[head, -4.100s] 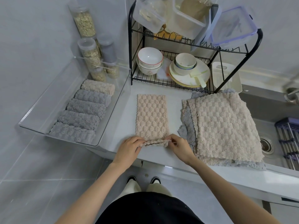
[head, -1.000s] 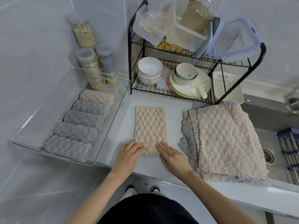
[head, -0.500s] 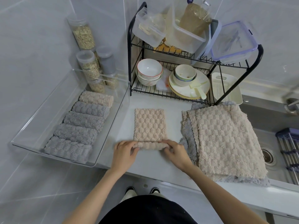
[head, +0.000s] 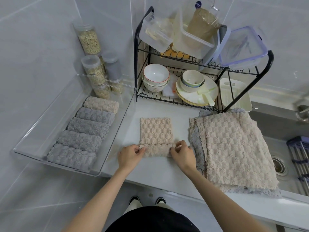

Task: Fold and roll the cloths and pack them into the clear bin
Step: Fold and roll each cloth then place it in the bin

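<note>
Head view, left hand [head: 129, 155] and right hand [head: 181, 154] pinching ends of half-rolled beige cloth [head: 156, 133], clear bin [head: 115, 136] beside

The cloth [head: 155, 131] is rolled further: four seconds ago only its near edge was turned up, now a thick roll [head: 157, 150] lies there and the flat part is much shorter. A second ago both palms lay flat on it; now the left hand [head: 129, 155] and right hand [head: 181, 154] pinch the roll's ends
</note>
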Demonstrator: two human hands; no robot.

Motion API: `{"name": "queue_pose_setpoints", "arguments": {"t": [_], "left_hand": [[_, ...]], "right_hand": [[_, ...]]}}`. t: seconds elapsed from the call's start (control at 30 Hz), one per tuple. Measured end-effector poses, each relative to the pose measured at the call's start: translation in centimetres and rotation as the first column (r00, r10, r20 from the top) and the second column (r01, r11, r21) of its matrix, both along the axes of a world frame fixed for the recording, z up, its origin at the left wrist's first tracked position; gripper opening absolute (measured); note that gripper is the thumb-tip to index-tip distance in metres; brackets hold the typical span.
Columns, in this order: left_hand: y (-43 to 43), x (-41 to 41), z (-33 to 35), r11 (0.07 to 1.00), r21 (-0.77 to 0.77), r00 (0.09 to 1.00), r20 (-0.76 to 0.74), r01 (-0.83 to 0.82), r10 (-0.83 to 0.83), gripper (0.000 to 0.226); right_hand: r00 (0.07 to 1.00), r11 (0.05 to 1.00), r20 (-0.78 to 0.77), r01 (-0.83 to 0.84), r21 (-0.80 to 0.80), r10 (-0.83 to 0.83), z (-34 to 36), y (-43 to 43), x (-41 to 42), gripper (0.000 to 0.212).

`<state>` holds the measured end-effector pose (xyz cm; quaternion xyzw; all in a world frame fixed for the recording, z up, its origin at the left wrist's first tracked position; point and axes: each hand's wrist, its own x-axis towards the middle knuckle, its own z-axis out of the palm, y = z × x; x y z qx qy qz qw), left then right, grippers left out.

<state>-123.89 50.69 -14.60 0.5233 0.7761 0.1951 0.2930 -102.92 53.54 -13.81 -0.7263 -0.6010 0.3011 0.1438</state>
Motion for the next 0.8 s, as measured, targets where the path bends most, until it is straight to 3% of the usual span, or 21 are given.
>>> {"name": "queue_pose_setpoints", "arguments": {"t": [0.1,0.2,0.3,0.37,0.43,0.57,0.67,0.8], "left_hand": [[0.1,0.2,0.3,1.0,-0.008,1.0,-0.019,-0.022,0.022,0.037],[0.3,0.2,0.2,0.999,-0.019,1.0,-0.004,-0.026,0.026,0.039],[0.4,0.1,0.1,0.999,-0.033,0.999,0.007,-0.037,0.037,0.037],[0.3,0.1,0.2,0.999,-0.039,0.999,-0.002,-0.034,0.034,0.037],[0.3,0.2,0.3,0.999,-0.031,0.999,-0.02,-0.028,0.027,0.041],[0.4,0.3,0.2,0.999,-0.031,0.999,-0.047,-0.029,0.028,0.038],[0.3,0.3,0.2,1.0,-0.011,0.998,-0.066,-0.022,0.022,0.038],[0.2,0.5,0.3,0.999,0.039,0.994,-0.111,0.0,0.004,0.027]], "right_hand": [[0.975,0.974,0.217,-0.092,0.208,0.046,0.6,-0.3,-0.5,0.021],[0.911,0.837,0.345,-0.362,0.409,0.226,0.5,-0.7,-1.1,0.023],[0.777,0.646,0.406,-0.628,0.434,0.481,-0.1,-1.5,-2.4,0.053],[0.682,0.579,0.468,-0.729,0.365,0.563,-0.8,-2.3,-3.5,0.064],[0.63,0.574,0.495,-0.768,0.284,0.598,-1.3,-3.0,-4.0,0.065],[0.611,0.627,0.523,-0.759,0.175,0.594,-1.7,-3.1,-2.6,0.063],[0.648,0.661,0.527,-0.723,0.2,0.55,-1.5,-2.6,-0.7,0.058],[0.627,0.625,0.555,-0.747,0.227,0.547,-1.2,-2.4,1.2,0.062]]}}
